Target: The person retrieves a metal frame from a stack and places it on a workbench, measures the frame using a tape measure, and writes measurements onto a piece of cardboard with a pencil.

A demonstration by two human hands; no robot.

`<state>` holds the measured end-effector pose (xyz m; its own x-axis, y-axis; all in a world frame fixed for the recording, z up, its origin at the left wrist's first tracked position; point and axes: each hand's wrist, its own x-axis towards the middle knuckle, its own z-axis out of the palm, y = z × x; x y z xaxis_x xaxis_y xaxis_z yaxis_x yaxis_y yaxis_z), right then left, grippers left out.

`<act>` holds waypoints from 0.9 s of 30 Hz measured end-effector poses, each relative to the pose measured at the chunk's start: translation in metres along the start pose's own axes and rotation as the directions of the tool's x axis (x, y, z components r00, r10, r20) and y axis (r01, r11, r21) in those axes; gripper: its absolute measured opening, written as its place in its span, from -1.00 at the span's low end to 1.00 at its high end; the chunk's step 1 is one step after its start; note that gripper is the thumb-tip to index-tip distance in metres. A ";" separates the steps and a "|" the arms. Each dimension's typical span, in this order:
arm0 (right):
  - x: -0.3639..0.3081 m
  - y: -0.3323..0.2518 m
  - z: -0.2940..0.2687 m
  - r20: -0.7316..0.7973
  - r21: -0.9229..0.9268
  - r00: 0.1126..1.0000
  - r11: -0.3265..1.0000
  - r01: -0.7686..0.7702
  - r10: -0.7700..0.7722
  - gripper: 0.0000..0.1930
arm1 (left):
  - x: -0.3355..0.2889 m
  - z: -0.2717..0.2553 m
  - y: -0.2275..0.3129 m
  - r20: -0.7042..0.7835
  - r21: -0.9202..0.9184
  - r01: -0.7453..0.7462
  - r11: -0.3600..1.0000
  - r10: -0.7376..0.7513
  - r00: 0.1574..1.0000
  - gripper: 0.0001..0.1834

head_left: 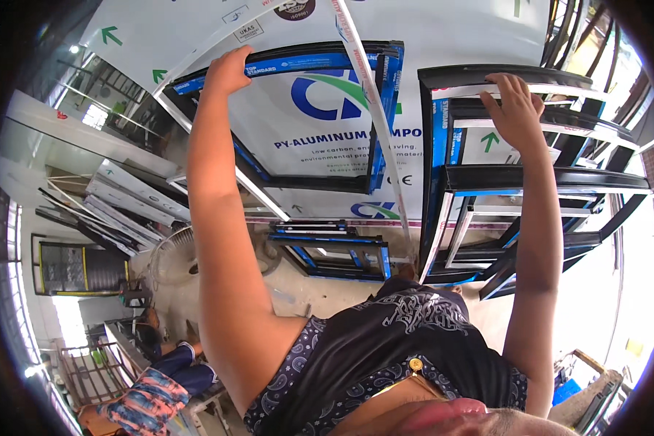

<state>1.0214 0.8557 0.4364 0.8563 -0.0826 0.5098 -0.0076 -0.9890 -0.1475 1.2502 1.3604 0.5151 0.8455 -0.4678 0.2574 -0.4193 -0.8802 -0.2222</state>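
My left hand [229, 70] is closed over the top bar of a black window frame [298, 62] with blue protective tape, near its upper left corner. That frame stands upright against a large white printed panel [269, 142]. On the right, my right hand [514, 109] lies against the top bar of another black frame [461, 76], with its fingers spread. I cannot tell how firmly it touches. That frame stands in front of several similar black frames [545, 178] with blue and white film. A pale narrow strip [374, 109] crosses in front of the left frame.
Smaller black frames [334, 251] stand low between the two groups. At the left are stacked long panels [127, 203], a round wire fan guard [174, 254] and a metal rack [87, 374]. A person in a patterned garment [149, 400] is at the lower left.
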 end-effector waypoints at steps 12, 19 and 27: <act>0.003 0.009 -0.004 0.108 0.059 0.994 0.998 0.007 -0.013 -0.57 | -0.042 -0.061 0.032 -0.205 -0.018 0.086 0.996 -0.087 0.975 -0.42; 0.008 0.011 -0.002 0.153 0.026 0.988 1.000 0.012 -0.016 -0.56 | -0.063 -0.074 0.052 -0.239 0.005 0.144 0.990 -0.139 0.961 0.11; 0.015 0.018 0.021 0.152 0.048 0.988 0.999 -0.012 0.004 -0.51 | -0.081 -0.082 0.048 -0.316 0.107 0.125 0.986 -0.086 0.945 -0.34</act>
<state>1.0454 0.8396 0.4239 0.9248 -0.0673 0.3745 0.0072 -0.9810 -0.1940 1.1348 1.3497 0.5613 0.7307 -0.3917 0.5591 -0.2720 -0.9183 -0.2878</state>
